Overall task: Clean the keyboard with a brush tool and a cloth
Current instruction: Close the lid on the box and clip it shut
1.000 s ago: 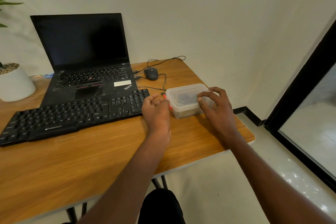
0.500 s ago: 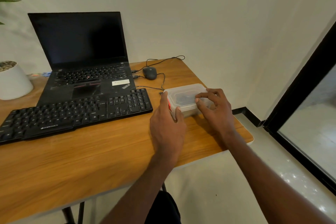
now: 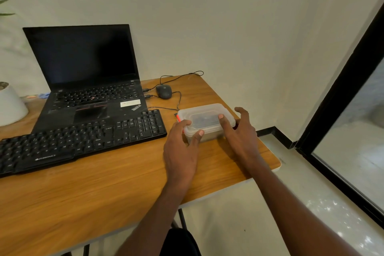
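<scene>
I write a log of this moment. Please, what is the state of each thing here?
laptop: open, screen dark
box: lid on
left hand: grips box
right hand: grips box
mouse: plugged into the laptop, untouched
keyboard: flat, untouched

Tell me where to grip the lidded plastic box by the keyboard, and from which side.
Grip the plastic box by its two short ends, coming from above and the near side. It lies flat with the lid on, long side facing the person, near the table edge. The left hand and right hand already bracket those ends. The rim overhanging the walls should give fingertips a ledge.
</scene>
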{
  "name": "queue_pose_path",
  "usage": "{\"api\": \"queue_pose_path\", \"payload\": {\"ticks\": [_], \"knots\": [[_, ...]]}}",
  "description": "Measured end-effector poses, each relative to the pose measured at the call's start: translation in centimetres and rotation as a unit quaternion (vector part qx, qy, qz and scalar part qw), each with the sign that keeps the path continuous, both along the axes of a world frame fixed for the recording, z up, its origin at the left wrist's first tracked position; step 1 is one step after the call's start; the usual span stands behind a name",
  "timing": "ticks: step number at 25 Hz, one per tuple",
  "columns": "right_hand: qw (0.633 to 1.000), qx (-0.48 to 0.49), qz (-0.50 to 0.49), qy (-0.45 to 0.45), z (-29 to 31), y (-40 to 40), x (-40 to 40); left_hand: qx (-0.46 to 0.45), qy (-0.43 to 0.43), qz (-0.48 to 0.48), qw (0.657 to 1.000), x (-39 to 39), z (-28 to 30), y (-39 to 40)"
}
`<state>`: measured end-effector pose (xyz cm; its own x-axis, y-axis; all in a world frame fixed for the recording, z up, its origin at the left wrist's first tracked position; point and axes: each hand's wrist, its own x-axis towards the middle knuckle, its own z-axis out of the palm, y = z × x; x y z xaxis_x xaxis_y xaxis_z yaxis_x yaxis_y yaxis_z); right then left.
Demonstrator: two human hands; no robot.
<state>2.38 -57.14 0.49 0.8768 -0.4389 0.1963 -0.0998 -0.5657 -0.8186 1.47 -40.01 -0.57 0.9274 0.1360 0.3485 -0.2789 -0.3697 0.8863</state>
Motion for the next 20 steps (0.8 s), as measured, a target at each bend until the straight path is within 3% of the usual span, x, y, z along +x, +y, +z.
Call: {"api": "queue_pose_path", "payload": {"ticks": [9,17,20], "knots": [[0.997,0.072,0.007,0.007,0.55,-0.38,-0.26,-0.018,0.000,0.003,1.000,0.02,-0.16,0.15],[1.000,0.001,0.011,0.027,0.14,-0.29,0.19,-0.018,-0.004,0.006,1.000,0.03,-0.28,0.18],[0.998,0.058,0.020,-0.002,0.37,-0.55,-0.05,-0.021,-0.007,0.004,1.000,0.03,-0.34,0.22]]}}
